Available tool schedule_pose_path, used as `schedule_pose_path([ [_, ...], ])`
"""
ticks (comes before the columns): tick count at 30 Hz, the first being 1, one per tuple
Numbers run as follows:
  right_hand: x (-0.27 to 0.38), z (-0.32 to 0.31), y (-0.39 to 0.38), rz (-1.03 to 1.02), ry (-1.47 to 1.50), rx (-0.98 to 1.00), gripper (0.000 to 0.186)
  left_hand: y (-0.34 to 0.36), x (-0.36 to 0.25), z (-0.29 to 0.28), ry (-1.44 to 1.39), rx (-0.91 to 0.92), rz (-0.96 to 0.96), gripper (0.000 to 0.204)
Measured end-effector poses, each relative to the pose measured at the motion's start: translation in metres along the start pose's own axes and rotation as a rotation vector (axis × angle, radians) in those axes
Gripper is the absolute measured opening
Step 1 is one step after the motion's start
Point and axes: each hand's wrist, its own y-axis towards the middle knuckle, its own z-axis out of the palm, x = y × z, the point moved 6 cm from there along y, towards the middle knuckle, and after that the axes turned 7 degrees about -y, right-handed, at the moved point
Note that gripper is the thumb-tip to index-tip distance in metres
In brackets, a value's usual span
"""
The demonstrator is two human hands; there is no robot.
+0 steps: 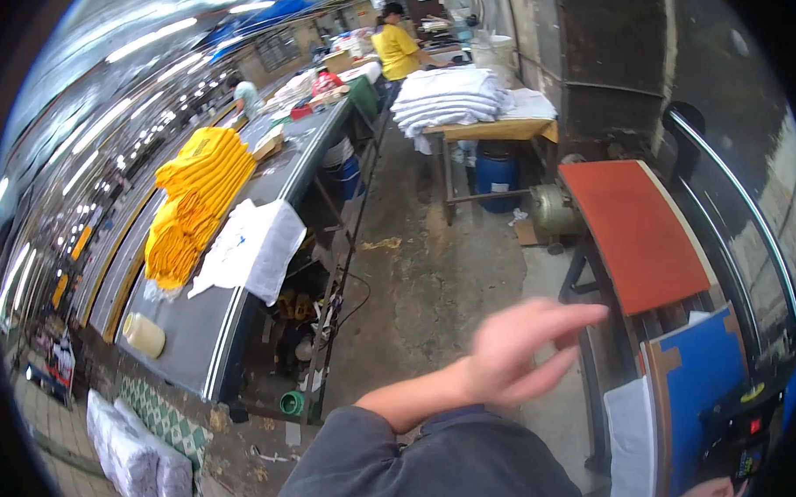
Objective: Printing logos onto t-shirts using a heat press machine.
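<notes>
My left hand (529, 349) is raised in front of my body, its forearm crossing from left to right out of a dark grey sleeve (344, 461). It is slightly blurred; the index finger stretches out, apart from the thumb, and nothing shows between them. Beyond the fingertips, not touched, is a padded orange-red board (638, 231) on a metal stand. A blue panel (701, 387) with brown tape at its corners leans beside white cloth (630, 433). Only a sliver of my right hand (709, 490) shows at the lower right, below a dark control box (742, 429); its fingers are hidden.
On the left, a long dark table (186, 343) carries folded yellow garments (199, 198), a white garment (253, 245) and a pale jar (144, 334). White folded cloth (450, 98) is piled on a small table near a blue drum (498, 170). A person in yellow (396, 51) stands farther back.
</notes>
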Motion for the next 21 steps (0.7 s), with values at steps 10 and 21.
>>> schedule_pose_path([
  [10, -0.069, 0.024, -0.001, 0.080, -0.096, 0.050, 0.033, 0.018, -0.139, -0.012, -0.326, -0.164, 0.857, 0.036],
  [21, -0.060, 0.030, -0.004, -0.034, -0.137, 0.060, 0.036, 0.020, -0.132, -0.001, -0.401, -0.144, 0.955, 0.036],
])
